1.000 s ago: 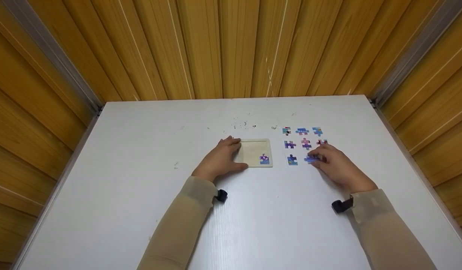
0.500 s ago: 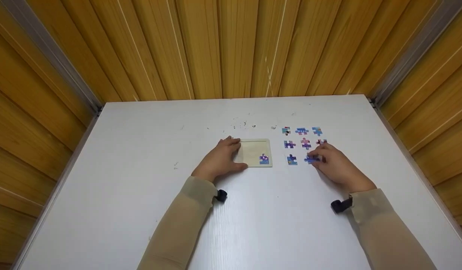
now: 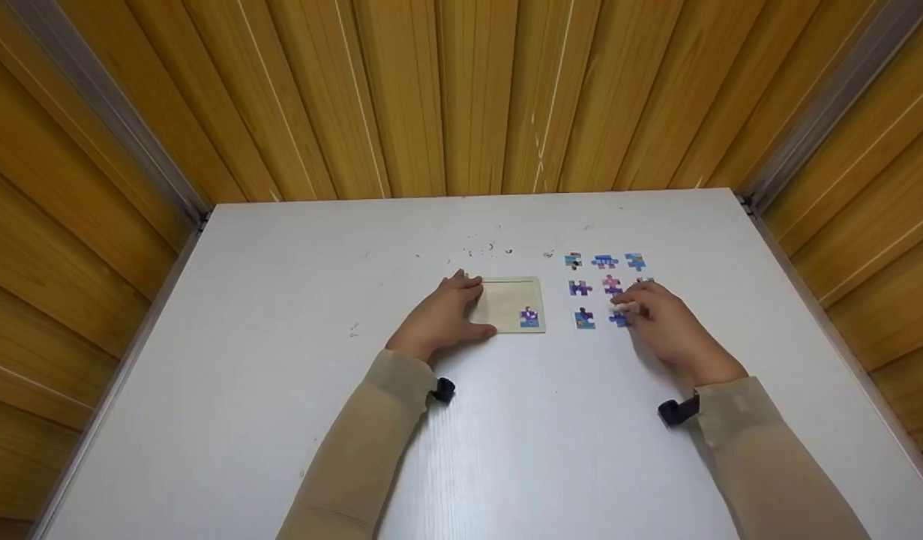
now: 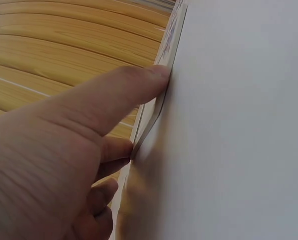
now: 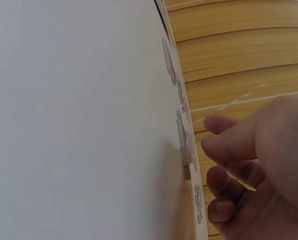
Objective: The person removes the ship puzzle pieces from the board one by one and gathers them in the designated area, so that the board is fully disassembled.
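My left hand [image 3: 442,315] grips a shallow wooden puzzle tray [image 3: 506,280] at its left end in the head view. Its thumb [image 4: 149,80] lies along the near edge in the left wrist view, with the other fingers round the far left side. One purple-and-blue jigsaw piece [image 3: 529,318] lies in the tray's near right corner. My right hand [image 3: 667,322] hovers just over a blue jigsaw piece [image 3: 618,318], partly hidden. In the right wrist view its thumb and fingers are loosely bent, apart from the pieces, with nothing seen between them.
Right of the tray, several jigsaw pieces lie in rows, among them a purple one [image 3: 584,319], a pink one [image 3: 612,285] and a blue one [image 3: 636,261]. The white table [image 3: 506,450] ends at wood-look panels [image 3: 476,97].
My right hand's fingers have lifted off the blue jigsaw piece, which stays in its place. The left hand and the tray have not moved.
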Action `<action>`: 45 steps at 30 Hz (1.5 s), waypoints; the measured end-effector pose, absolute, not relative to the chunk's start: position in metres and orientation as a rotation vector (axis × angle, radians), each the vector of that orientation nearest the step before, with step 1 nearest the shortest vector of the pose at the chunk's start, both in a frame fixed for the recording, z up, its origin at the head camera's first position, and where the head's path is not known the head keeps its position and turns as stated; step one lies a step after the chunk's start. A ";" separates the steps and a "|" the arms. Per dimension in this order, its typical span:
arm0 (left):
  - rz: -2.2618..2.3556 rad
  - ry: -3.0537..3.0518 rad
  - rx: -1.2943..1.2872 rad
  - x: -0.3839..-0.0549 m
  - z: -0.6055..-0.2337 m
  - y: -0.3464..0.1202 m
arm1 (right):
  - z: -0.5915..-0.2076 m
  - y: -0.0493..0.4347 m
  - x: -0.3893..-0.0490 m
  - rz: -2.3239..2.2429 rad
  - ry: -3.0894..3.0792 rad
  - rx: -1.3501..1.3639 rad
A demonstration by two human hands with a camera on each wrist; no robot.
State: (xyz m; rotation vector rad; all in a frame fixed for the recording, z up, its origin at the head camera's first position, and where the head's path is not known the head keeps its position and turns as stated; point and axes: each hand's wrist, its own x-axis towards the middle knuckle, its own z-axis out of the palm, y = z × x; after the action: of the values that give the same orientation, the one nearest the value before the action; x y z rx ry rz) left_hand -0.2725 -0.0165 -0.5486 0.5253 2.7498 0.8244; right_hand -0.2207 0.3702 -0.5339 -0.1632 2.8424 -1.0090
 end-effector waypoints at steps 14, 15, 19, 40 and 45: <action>0.732 2.740 0.478 -0.274 -0.538 -0.006 | -0.509 0.317 -0.223 -1.121 2.897 -0.298; 0.724 2.742 0.480 -0.274 -0.538 -0.006 | -0.507 0.313 -0.224 -1.132 2.883 -0.279; 0.691 2.748 0.483 -0.274 -0.535 -0.005 | -0.498 0.293 -0.227 -1.159 2.825 -0.207; 0.586 2.776 0.560 -0.270 -0.534 -0.006 | -0.525 0.233 -0.224 -1.110 2.734 -0.251; 0.598 2.791 0.561 -0.271 -0.533 -0.008 | -0.533 0.229 -0.224 -1.061 2.762 -0.258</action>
State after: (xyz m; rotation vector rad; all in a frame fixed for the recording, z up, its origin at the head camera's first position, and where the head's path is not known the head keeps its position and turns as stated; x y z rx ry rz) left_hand -0.2706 -0.0079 -0.5325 0.5611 2.7915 0.5975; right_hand -0.2240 0.2286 -0.5326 -0.2582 2.7624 -1.0610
